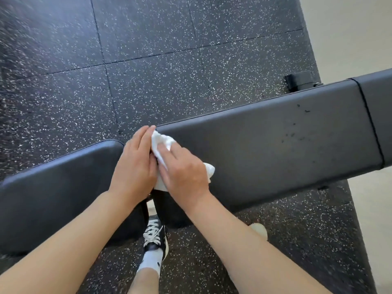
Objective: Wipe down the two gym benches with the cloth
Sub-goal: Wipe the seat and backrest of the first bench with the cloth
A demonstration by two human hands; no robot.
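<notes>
- Right hand (185, 169) lies flat, fingers straight, pressing the crumpled white cloth (163, 145) onto the long black padded bench pad (275, 141).
- Left hand (135, 166) sits just beside it, fingers extended and touching the cloth's edge at the gap between the pads.
- Shorter black padded seat pad (55, 187) runs off left.
- Dark crumbs (293, 135) dot the long pad.
- Speckled black rubber floor (148, 60) beneath; black laced sneaker (154, 238) below.

This is a gym — the floor (161, 66) is laid in black rubber tiles flecked with white, the kind set under weights, and across it runs a long padded bench (275, 149) in black vinyl, split into seat and back pads — beside a plain pale wall (350, 28).
</notes>
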